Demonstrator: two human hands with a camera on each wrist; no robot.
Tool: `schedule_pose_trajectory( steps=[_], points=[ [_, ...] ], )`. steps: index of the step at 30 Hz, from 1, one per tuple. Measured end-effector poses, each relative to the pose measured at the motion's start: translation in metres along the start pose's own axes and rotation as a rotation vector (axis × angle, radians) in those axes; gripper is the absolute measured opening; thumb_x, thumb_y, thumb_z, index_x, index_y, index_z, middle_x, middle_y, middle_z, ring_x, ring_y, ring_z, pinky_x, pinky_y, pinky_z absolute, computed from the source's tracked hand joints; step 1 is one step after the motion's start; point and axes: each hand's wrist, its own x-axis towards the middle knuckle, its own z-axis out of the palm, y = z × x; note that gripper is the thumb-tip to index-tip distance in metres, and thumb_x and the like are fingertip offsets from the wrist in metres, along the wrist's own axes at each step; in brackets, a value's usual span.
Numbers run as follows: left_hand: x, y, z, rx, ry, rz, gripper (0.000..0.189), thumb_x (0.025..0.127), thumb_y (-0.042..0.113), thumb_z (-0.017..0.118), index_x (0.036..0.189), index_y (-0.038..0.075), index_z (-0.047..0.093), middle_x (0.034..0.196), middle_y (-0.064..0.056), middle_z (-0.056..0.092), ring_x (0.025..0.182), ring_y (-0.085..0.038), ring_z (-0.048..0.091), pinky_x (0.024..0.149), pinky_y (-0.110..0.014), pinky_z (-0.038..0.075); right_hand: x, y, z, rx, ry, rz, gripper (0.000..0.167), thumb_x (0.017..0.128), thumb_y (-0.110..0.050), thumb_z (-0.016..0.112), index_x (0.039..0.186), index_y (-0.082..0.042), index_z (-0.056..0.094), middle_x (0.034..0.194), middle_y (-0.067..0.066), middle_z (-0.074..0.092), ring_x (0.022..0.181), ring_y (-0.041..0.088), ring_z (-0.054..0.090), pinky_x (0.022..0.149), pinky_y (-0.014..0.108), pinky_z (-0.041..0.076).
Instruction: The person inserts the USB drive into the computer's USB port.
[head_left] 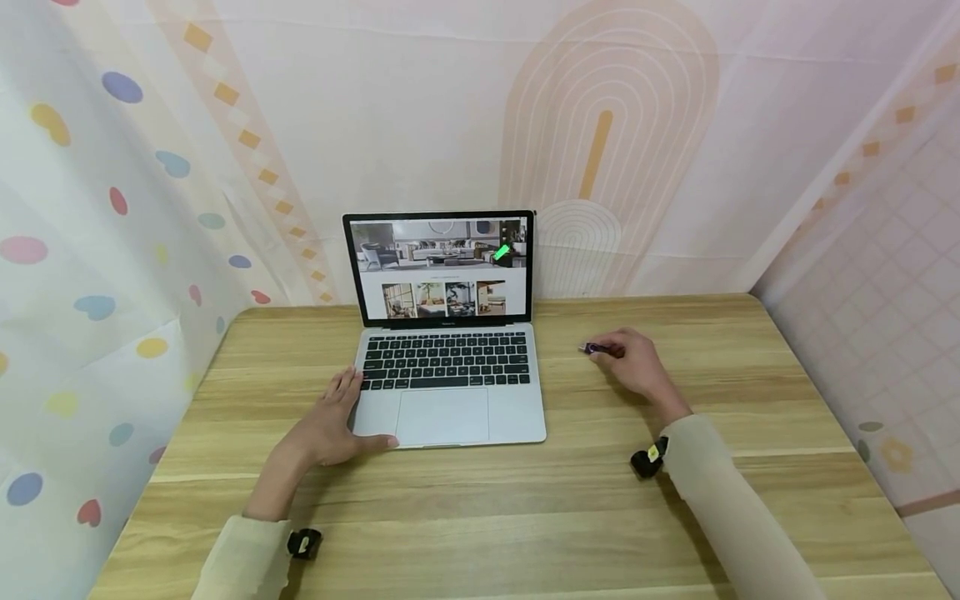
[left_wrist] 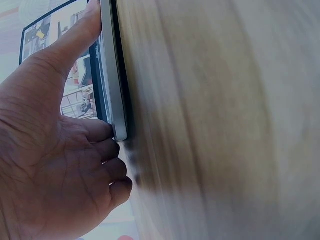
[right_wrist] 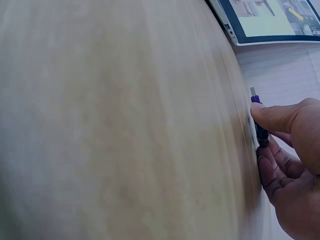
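Note:
An open laptop stands on the wooden table with its screen lit. My left hand grips its front left corner, the thumb along the front edge and the fingers against the left side. In the left wrist view, those fingers bend in at the laptop's edge. To the right of the laptop, my right hand pinches a dark purple USB flash drive between thumb and fingers. Its bare metal plug points left, toward the laptop's side, with a gap between. The right wrist view shows the USB flash drive close over the table.
The wooden table reaches back to a patterned cloth backdrop. Another cloth with coloured spots hangs at the left. A small black wrist camera sits by the left sleeve, and a second wrist camera by the right.

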Motion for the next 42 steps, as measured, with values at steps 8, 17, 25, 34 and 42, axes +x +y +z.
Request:
schedule_pose_trajectory(
  steps=[8, 17, 25, 34, 42],
  points=[
    [0.002, -0.001, 0.001, 0.019, -0.003, 0.005, 0.137, 0.073, 0.077, 0.075, 0.161, -0.007, 0.012, 0.170, -0.029, 0.006, 0.157, -0.049, 0.006, 0.123, -0.068, 0.022, 0.004, -0.003, 0.006, 0.004, -0.003, -0.010, 0.024, 0.096, -0.013, 0.072, 0.118, -0.002, 0.075, 0.109, 0.017, 0.066, 0.097, 0.028, 0.063, 0.084, 0.035, 0.052],
    [0.002, -0.001, 0.000, 0.017, -0.005, 0.000, 0.137, 0.073, 0.078, 0.074, 0.162, -0.006, 0.011, 0.170, -0.028, 0.006, 0.158, -0.049, 0.006, 0.122, -0.068, 0.023, 0.008, -0.007, 0.013, -0.001, -0.013, -0.021, 0.023, 0.096, -0.014, 0.072, 0.116, -0.003, 0.076, 0.108, 0.016, 0.066, 0.095, 0.027, 0.062, 0.083, 0.034, 0.051],
    [0.002, -0.002, 0.001, 0.013, -0.008, -0.001, 0.138, 0.073, 0.078, 0.074, 0.162, -0.006, 0.010, 0.170, -0.028, 0.005, 0.158, -0.049, 0.005, 0.123, -0.068, 0.022, 0.011, -0.010, 0.018, 0.022, -0.018, -0.027, 0.024, 0.095, -0.014, 0.073, 0.117, -0.004, 0.076, 0.107, 0.015, 0.067, 0.094, 0.025, 0.062, 0.082, 0.032, 0.051],
    [0.003, -0.002, 0.002, 0.011, -0.011, -0.003, 0.138, 0.073, 0.079, 0.074, 0.162, -0.006, 0.010, 0.170, -0.028, 0.005, 0.158, -0.048, 0.004, 0.123, -0.068, 0.022, 0.012, -0.014, 0.022, 0.039, -0.025, -0.038, 0.022, 0.096, -0.013, 0.073, 0.116, -0.005, 0.076, 0.108, 0.015, 0.066, 0.095, 0.025, 0.061, 0.082, 0.032, 0.050],
    [0.003, -0.003, 0.002, 0.013, -0.006, -0.003, 0.138, 0.072, 0.079, 0.074, 0.162, -0.005, 0.011, 0.170, -0.028, 0.005, 0.158, -0.049, 0.005, 0.123, -0.068, 0.022, 0.016, -0.019, 0.028, 0.026, -0.020, -0.031, 0.022, 0.095, -0.014, 0.074, 0.115, -0.007, 0.077, 0.106, 0.013, 0.067, 0.094, 0.024, 0.061, 0.082, 0.032, 0.050]
  ],
)
